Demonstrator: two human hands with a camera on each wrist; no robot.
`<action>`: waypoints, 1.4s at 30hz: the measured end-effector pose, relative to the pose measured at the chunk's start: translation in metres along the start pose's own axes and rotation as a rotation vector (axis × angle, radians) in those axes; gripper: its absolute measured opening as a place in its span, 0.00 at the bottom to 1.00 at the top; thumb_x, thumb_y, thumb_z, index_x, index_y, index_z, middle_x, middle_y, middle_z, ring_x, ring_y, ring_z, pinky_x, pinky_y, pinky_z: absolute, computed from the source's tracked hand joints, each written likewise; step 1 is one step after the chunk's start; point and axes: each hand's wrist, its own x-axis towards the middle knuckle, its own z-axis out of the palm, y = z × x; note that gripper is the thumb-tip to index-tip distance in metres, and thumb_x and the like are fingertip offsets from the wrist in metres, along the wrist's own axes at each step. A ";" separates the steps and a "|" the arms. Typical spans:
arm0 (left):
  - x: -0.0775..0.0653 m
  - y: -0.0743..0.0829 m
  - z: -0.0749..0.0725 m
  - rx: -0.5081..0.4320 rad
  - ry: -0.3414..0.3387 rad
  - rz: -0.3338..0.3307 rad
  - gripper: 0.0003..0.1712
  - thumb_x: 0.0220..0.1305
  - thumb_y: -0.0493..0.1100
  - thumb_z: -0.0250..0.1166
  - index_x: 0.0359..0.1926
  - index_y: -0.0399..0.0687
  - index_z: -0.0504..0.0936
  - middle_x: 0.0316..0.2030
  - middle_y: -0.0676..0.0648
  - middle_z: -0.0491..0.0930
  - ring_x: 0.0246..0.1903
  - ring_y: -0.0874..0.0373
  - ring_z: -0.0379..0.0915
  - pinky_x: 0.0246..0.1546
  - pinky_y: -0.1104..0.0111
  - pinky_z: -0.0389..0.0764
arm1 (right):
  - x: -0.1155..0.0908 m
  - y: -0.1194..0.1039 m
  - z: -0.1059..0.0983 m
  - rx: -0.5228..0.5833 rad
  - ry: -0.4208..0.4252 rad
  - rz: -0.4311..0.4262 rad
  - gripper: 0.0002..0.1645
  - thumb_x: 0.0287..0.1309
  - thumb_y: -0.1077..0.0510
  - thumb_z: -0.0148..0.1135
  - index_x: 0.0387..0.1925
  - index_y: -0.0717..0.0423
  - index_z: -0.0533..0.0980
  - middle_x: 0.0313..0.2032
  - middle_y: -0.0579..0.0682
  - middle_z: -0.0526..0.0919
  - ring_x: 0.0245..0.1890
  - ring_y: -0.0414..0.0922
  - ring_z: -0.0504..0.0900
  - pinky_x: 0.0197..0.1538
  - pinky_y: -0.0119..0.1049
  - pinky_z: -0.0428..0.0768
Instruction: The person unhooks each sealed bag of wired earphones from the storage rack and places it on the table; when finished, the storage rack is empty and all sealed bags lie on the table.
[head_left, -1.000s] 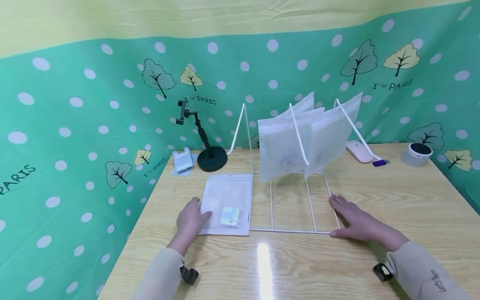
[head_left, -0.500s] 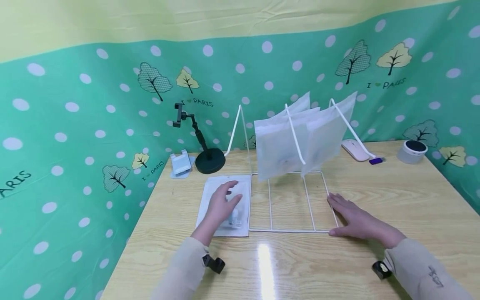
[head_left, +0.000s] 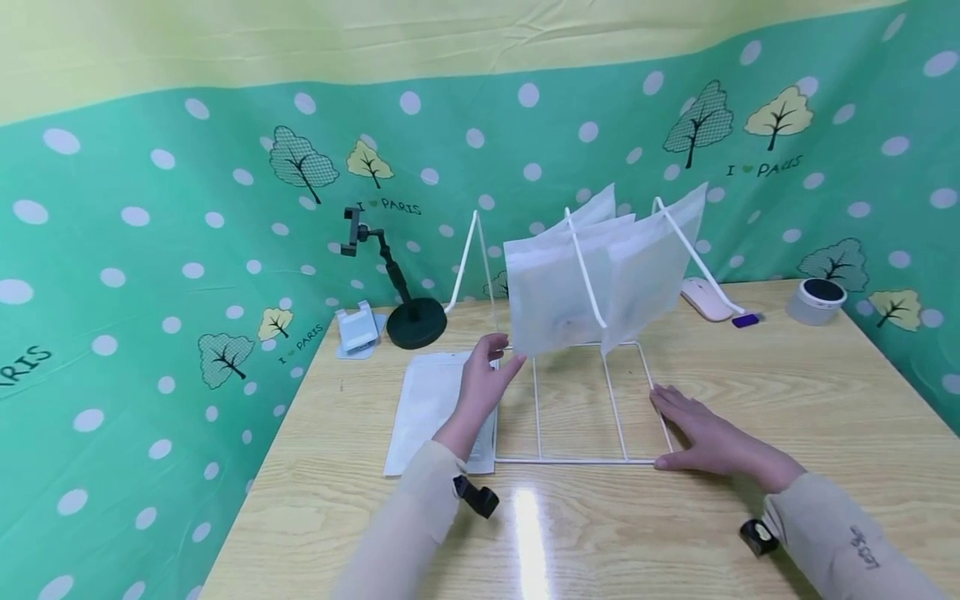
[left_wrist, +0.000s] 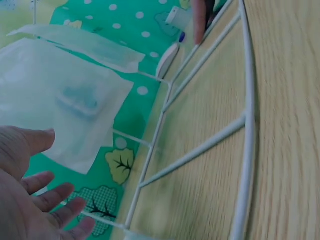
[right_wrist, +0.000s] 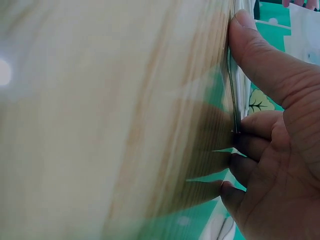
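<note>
A white wire rack (head_left: pixel 542 461) stands on the table, with several frosted plastic bags (head_left: pixel 558 292) leaning in its upright arms. In the left wrist view, the nearest frosted bag (left_wrist: pixel 65 100) shows a blurred item inside. My left hand (head_left: pixel 482 385) hovers at the rack's left side, close to the bags' lower left corner. Its fingers are spread and hold nothing. My right hand (head_left: pixel 697 437) rests against the rack's right front corner, thumb at the front bar and fingers along the side bar. Another frosted bag (head_left: pixel 423 404) lies flat left of the rack, partly covered by my left arm.
Behind, a black phone stand (head_left: pixel 416 322) and a light blue folding holder (head_left: pixel 357 327) stand at the left. A pale mouse (head_left: pixel 707 298), a small purple item (head_left: pixel 746 320) and a white round container (head_left: pixel 816 302) are at the back right. A patterned curtain (head_left: pixel 300 250) hangs behind.
My left hand has lifted off the flat bag and moved right and away from me, to the hanging bags. My right hand has stayed at the rack's corner.
</note>
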 end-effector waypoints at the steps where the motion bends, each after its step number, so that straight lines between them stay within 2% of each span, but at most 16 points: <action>1: 0.002 0.001 0.002 -0.017 0.008 -0.010 0.26 0.65 0.47 0.66 0.60 0.40 0.73 0.55 0.41 0.76 0.57 0.43 0.71 0.59 0.51 0.72 | 0.000 0.000 0.000 0.003 0.002 -0.001 0.65 0.46 0.34 0.70 0.72 0.70 0.53 0.72 0.71 0.49 0.70 0.70 0.47 0.67 0.68 0.49; 6: 0.008 0.007 0.014 -0.034 0.067 -0.039 0.18 0.64 0.49 0.66 0.49 0.43 0.80 0.45 0.46 0.81 0.45 0.53 0.76 0.46 0.62 0.79 | -0.001 0.000 0.000 0.007 0.002 -0.001 0.66 0.46 0.33 0.70 0.72 0.71 0.53 0.72 0.71 0.48 0.70 0.70 0.46 0.67 0.67 0.48; 9: 0.011 0.010 0.018 -0.038 0.076 -0.042 0.17 0.65 0.50 0.65 0.46 0.43 0.83 0.41 0.46 0.82 0.40 0.55 0.77 0.41 0.63 0.80 | -0.001 0.000 -0.001 0.010 -0.002 0.003 0.66 0.46 0.33 0.70 0.72 0.70 0.52 0.72 0.71 0.48 0.70 0.70 0.46 0.67 0.67 0.48; 17: 0.014 0.013 0.029 -0.116 0.014 -0.051 0.18 0.65 0.50 0.65 0.43 0.39 0.85 0.41 0.44 0.86 0.39 0.55 0.79 0.43 0.63 0.80 | -0.001 0.000 0.000 0.013 -0.009 0.009 0.65 0.47 0.34 0.70 0.72 0.70 0.52 0.72 0.70 0.48 0.70 0.70 0.46 0.67 0.67 0.48; 22: 0.013 0.014 0.032 -0.124 0.007 -0.027 0.17 0.67 0.49 0.63 0.46 0.39 0.85 0.46 0.43 0.85 0.45 0.53 0.81 0.48 0.62 0.81 | 0.000 -0.001 0.000 0.014 -0.013 0.013 0.65 0.47 0.34 0.70 0.72 0.70 0.53 0.72 0.70 0.48 0.70 0.70 0.46 0.67 0.67 0.48; 25: 0.011 0.014 0.033 -0.172 -0.015 -0.016 0.18 0.70 0.48 0.60 0.50 0.38 0.82 0.50 0.42 0.83 0.50 0.50 0.80 0.51 0.62 0.80 | 0.000 -0.001 0.000 0.015 -0.013 0.013 0.65 0.47 0.34 0.70 0.72 0.71 0.53 0.72 0.71 0.48 0.70 0.70 0.46 0.67 0.67 0.48; 30: 0.003 0.015 0.033 -0.281 -0.052 0.004 0.19 0.73 0.45 0.55 0.56 0.37 0.79 0.54 0.40 0.80 0.54 0.46 0.77 0.53 0.60 0.79 | 0.000 -0.002 -0.002 0.029 -0.014 0.011 0.65 0.47 0.35 0.71 0.72 0.71 0.52 0.72 0.71 0.48 0.70 0.71 0.45 0.67 0.68 0.47; 34: -0.006 0.020 0.032 -0.319 -0.068 0.016 0.19 0.74 0.44 0.53 0.57 0.37 0.77 0.56 0.39 0.78 0.56 0.44 0.76 0.56 0.57 0.76 | 0.001 -0.001 -0.002 0.033 -0.022 0.014 0.65 0.47 0.34 0.70 0.72 0.70 0.52 0.72 0.71 0.47 0.71 0.71 0.44 0.67 0.68 0.46; 37: -0.014 0.026 0.030 -0.307 -0.068 0.011 0.19 0.74 0.42 0.53 0.57 0.34 0.77 0.56 0.37 0.78 0.56 0.43 0.75 0.57 0.55 0.75 | 0.001 -0.001 -0.002 0.033 -0.024 0.014 0.65 0.47 0.34 0.70 0.72 0.71 0.52 0.72 0.71 0.47 0.71 0.71 0.44 0.67 0.68 0.46; 42: -0.036 0.051 0.021 -0.263 -0.058 0.019 0.17 0.73 0.38 0.52 0.54 0.29 0.78 0.53 0.34 0.79 0.54 0.41 0.76 0.56 0.54 0.76 | 0.001 0.001 -0.001 0.035 -0.020 0.007 0.66 0.47 0.35 0.71 0.72 0.71 0.52 0.72 0.72 0.47 0.70 0.71 0.44 0.67 0.68 0.46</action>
